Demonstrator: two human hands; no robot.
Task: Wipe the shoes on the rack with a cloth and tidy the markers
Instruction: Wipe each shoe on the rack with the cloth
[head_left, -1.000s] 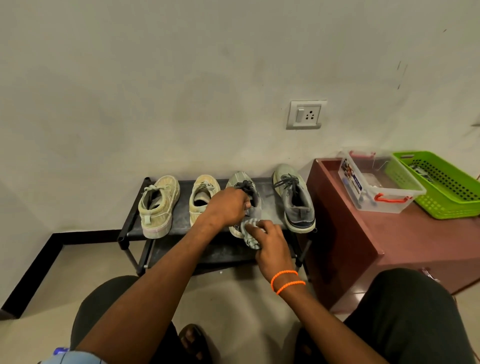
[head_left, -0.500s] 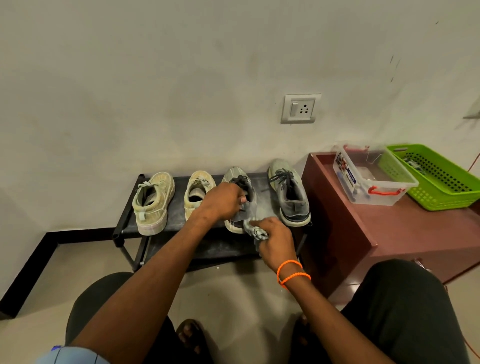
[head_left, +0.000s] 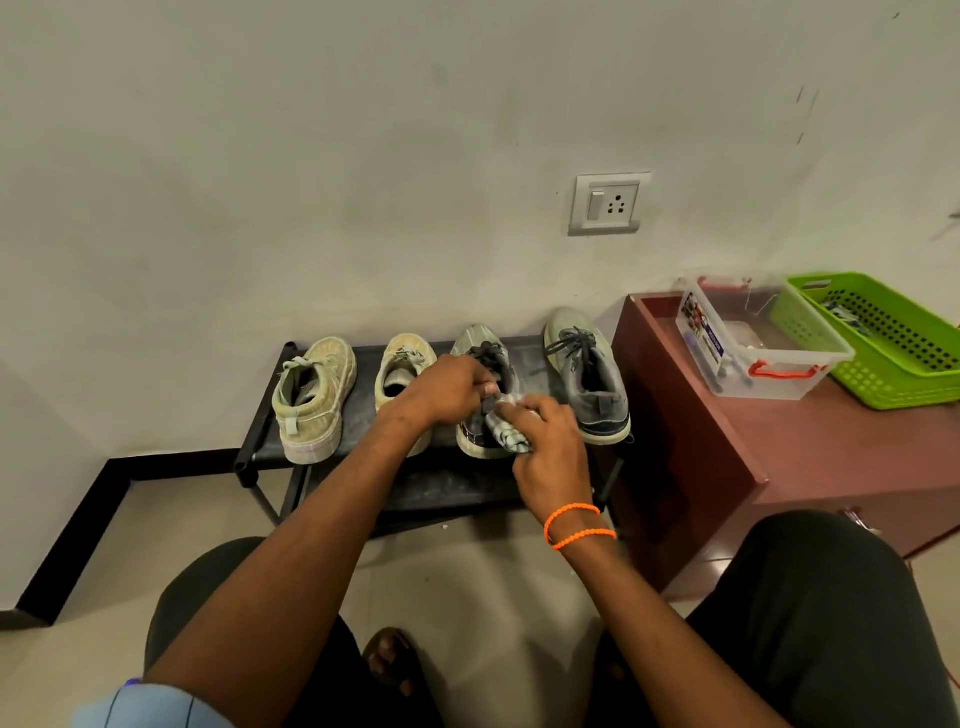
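Grey lace-up sneaker (head_left: 480, 358), third from left on the black metal shoe rack (head_left: 260, 441), stands between a beige canvas shoe (head_left: 405, 364) and a second grey sneaker (head_left: 587, 374). Left hand (head_left: 447, 389) grips its heel collar, fingers curled. Right hand (head_left: 545, 447) holds a crumpled grey-white cloth (head_left: 506, 426), pressed against the sneaker's heel. Clear plastic box (head_left: 753, 353) and green basket (head_left: 883, 343) sit on the brown cabinet (head_left: 831, 457).
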